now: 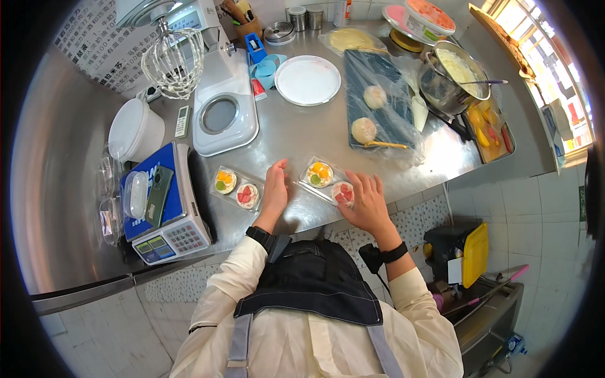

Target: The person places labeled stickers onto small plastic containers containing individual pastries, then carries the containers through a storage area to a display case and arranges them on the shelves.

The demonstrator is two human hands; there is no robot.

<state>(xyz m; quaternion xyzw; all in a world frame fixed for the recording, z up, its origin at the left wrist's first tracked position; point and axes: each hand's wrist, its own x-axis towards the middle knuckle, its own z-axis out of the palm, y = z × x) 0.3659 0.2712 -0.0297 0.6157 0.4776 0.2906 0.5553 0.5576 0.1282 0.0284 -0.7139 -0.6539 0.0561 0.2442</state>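
Observation:
Two clear plastic boxes lie on the steel worktop before me, each holding two round cream-topped desserts. In the left box point(230, 201), one dessert bears orange fruit cubes and a green fruit piece point(226, 182); the other has red fruit point(246, 195). A similar pair fills the right box point(306, 185): one dessert with orange cubes and a green piece point(320, 174), one with red fruit point(341, 193). My left hand point(275, 193) hovers between the boxes, empty, fingers slightly curved. Around the right box's right end is my right hand point(366, 203), thumb at the near edge, partly covering it.
A kitchen scale point(182, 231) carrying a phone point(159, 196) stands left. Behind are a stand mixer point(222, 132), a white round plate point(307, 80) and a dark tray point(378, 71) with two round buns under plastic film. A steel pot point(444, 90) stands far right.

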